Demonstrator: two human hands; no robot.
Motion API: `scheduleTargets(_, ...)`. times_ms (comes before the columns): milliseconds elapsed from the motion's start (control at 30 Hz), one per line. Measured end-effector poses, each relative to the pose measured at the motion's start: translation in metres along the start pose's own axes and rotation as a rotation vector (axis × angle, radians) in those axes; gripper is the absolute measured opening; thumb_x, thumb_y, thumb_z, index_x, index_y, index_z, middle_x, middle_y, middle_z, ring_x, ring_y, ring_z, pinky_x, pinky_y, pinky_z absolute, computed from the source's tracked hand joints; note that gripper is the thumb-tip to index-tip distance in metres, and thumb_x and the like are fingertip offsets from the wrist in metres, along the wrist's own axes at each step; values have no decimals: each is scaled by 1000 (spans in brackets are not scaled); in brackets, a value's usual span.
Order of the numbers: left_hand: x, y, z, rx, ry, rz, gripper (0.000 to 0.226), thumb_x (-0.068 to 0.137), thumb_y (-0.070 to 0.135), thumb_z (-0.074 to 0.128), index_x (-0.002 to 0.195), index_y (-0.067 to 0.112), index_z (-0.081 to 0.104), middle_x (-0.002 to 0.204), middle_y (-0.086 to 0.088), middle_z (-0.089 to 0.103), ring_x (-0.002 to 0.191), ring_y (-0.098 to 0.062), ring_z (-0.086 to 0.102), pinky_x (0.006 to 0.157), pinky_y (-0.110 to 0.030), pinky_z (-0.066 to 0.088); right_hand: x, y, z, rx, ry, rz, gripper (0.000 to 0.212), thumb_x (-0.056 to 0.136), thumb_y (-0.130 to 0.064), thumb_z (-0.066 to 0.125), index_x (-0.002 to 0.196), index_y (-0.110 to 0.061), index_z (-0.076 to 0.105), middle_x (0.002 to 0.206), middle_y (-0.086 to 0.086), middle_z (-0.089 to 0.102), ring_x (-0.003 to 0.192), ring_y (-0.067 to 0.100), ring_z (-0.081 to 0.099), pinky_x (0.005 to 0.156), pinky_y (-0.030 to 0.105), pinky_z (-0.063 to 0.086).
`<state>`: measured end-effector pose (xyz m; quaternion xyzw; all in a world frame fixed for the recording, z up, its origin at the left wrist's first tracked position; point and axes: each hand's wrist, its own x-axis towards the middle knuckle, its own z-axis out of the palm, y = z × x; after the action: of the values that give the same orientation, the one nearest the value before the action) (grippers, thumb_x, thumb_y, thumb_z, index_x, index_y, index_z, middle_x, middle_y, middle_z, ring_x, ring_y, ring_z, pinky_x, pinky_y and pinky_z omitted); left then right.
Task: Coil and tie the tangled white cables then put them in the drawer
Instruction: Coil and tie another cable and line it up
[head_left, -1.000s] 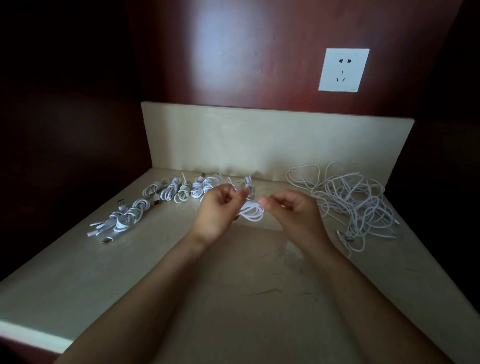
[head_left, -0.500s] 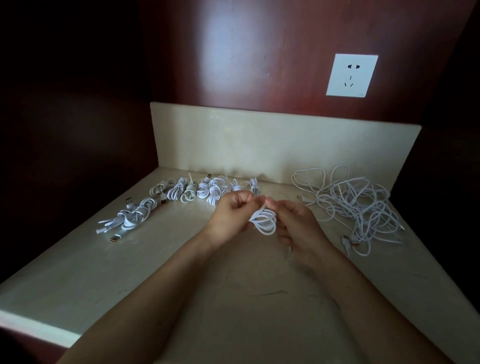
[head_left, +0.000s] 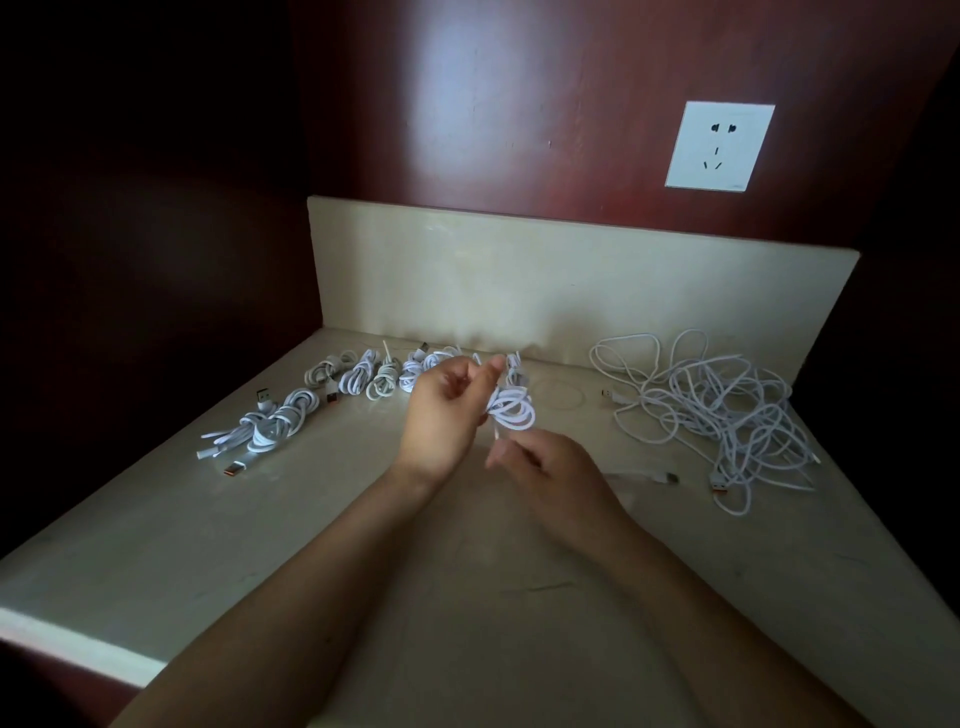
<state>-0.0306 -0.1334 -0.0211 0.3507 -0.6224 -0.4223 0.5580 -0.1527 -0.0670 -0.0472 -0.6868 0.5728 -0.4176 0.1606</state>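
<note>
Head view: left hand (head_left: 441, 415) is pinching coil (head_left: 514, 410), right hand (head_left: 550, 467) is pinching its tail (head_left: 497, 432). If either pinch slips, loops are likely springing apart.

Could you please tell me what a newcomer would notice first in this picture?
At the centre, the left hand and right hand hold a small coil of white cable above the pale counter. A tangled heap of loose white cables sprawls at the right, and a row of tied white cable bundles lines the back left.
</note>
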Motion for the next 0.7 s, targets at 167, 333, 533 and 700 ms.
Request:
scheduleTargets(167, 3, -14, -10, 409, 63, 66, 44, 89, 51, 62, 58, 22, 49, 51, 13, 53, 51, -7, 47, 59, -31, 42, -6, -11, -7, -245, 36, -107, 36, 85, -47, 45, 78, -15, 60, 65, -2, 59, 65, 16, 56, 63, 36, 46)
scheduleTargets(333, -1, -10, -3, 550, -47, 146, 42, 88, 50, 63, 58, 22, 52, 54, 8, 54, 50, -4, 46, 53, -25, 35, -2, -13, -25, -132, 233, -74, 17, 85, -38, 53, 75, -26, 59, 66, -10, 59, 65, 10, 57, 63, 33, 45)
scheduleTargets(533, -2, -16, 4, 327, -258, 208, 44, 89, 57, 47, 55, 28, 44, 51, 10, 36, 52, -10, 35, 55, -33, 33, 7, -3, -37, 229, 237, 37, 13, 89, -18, 68, 81, -8, 68, 73, -4, 67, 68, 6, 60, 66, 29, 46)
scheduleTargets(700, -9, -4, 10, 84, -259, 182, 45, 98, 38, 48, 56, 25, 41, 52, 12, 36, 51, -6, 34, 52, -25, 32, 7, -1, -38, 424, 151, 135, 11, 92, -7, 63, 86, -3, 71, 48, -16, 58, 45, -6, 50, 48, 7, 35)
